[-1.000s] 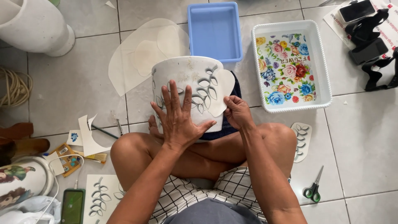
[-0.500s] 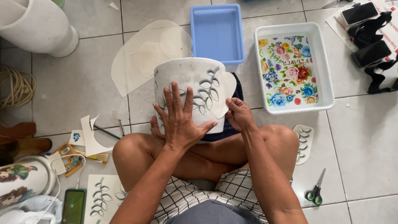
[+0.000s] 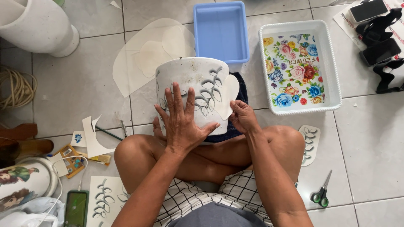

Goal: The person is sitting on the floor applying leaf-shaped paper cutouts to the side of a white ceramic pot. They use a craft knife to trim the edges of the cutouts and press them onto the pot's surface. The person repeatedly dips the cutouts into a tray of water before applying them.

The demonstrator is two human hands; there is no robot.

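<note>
The left hand (image 3: pixel 182 124), fingers spread, is pressing the leaf decal (image 3: pixel 206 93) onto the white pot (image 3: pixel 191 73) lying across the lap; the right hand (image 3: pixel 243 117), at three o'clock, is seemingly pinching the thin, tear-prone backing's edge.

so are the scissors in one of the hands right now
No, the scissors lie on the floor tiles, while both hands press the white pot.

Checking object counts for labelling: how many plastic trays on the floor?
2. A blue rectangular plastic tray lies beyond the white leaf-patterned pot. A white rectangular plastic tray holding a floral sheet lies right of it. None seem hidden.
</note>
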